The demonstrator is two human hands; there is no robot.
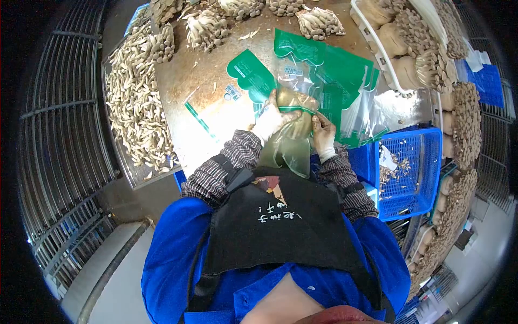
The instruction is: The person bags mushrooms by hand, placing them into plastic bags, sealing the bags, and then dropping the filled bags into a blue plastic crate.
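A clear plastic bag (294,129) with a green band hangs over the near table edge, in front of my apron. My left hand (272,117), in a whitish glove with bare fingertips, is closed on the bag's left side. On its right side my right hand (324,132) pinches the bag near the green band. Just beyond my hands lie green and clear printed bags (337,73), spread over one another. Another green-topped bag (251,73) lies flat to the left of them.
A heap of small pale mushrooms (137,102) fills a tray at the left. Mushroom clusters (205,29) stand along the table's far side. At the right are a white crate (382,51) of mushroom bunches and a blue basket (437,167) with scraps.
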